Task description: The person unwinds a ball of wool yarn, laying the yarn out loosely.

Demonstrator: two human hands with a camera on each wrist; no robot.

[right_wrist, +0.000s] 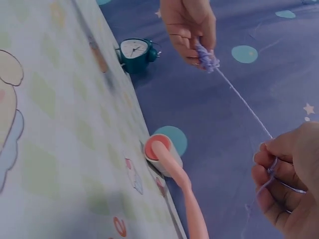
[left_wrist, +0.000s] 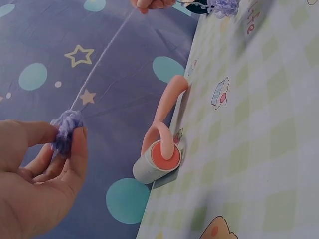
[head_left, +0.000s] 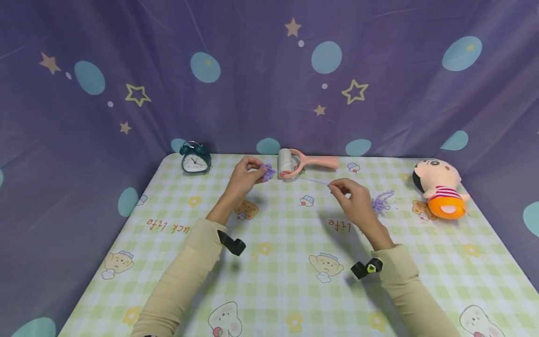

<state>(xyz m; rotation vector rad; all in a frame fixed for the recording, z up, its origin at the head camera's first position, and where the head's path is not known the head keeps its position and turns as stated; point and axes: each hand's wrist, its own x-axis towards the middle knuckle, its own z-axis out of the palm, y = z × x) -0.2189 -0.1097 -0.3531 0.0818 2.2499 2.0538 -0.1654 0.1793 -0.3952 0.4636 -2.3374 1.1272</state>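
My left hand (head_left: 246, 177) pinches a small bundle of purple yarn (left_wrist: 67, 130) between thumb and fingers, held above the table. From that bundle a single strand of yarn (right_wrist: 244, 103) runs taut across to my right hand (head_left: 351, 199), which grips it between thumb and fingertips. In the right wrist view, a loose end of the strand trails through the right hand's curled fingers. A tangle of purple yarn (head_left: 381, 202) shows just beyond the right hand in the head view. Behind the strand lies a lint roller (head_left: 285, 161) with a pink handle.
A teal alarm clock (head_left: 195, 159) stands at the table's back left corner. On the right sits a plush doll (head_left: 442, 189) with orange shorts. A green checked cloth (head_left: 278, 290) covers the table, and a purple curtain (head_left: 261, 93) hangs behind it.
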